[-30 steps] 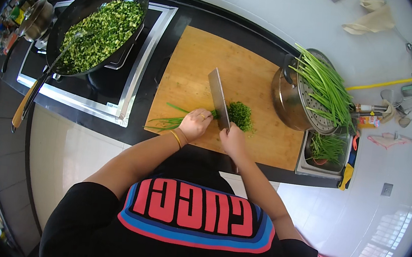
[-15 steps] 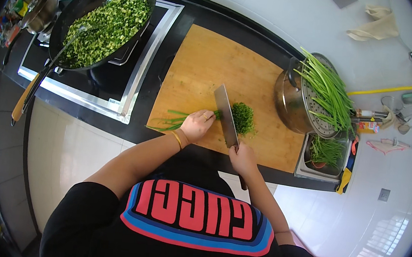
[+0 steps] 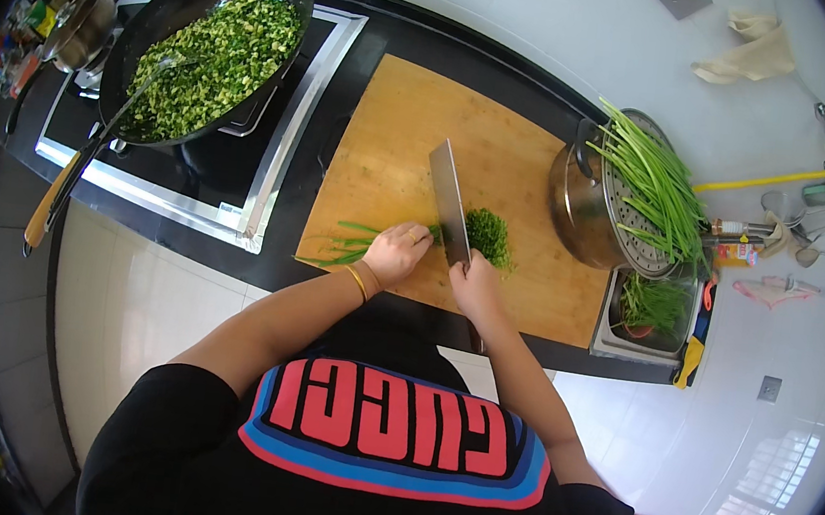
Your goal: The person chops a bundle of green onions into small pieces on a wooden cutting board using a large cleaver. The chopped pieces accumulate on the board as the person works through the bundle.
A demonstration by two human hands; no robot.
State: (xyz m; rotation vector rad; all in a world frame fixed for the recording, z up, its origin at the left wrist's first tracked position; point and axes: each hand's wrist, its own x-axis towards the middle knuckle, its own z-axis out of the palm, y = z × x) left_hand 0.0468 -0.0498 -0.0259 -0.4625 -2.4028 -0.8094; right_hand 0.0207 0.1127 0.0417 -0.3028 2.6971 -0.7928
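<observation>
Holding 1 cleaver [image 3: 452, 199], the right hand [image 3: 473, 284] sits near the left hand [image 3: 396, 255], whose curled fingers [image 3: 419, 236] seemingly pin green stalks [image 3: 351, 249].

A black counter [image 3: 346, 100] runs across the upper half of the frame, curved by the lens. At upper left, a black cooktop [image 3: 195, 174] with a silvery frame is set into it. In the middle lies a large light-brown wooden board [image 3: 429, 98], bearing long green stalks [image 3: 352, 244] at its lower left and a small heap of chopped greens [image 3: 488, 237] right of its centre. A steel pot [image 3: 575, 212] stands at the board's right side; its footing is unclear.
</observation>
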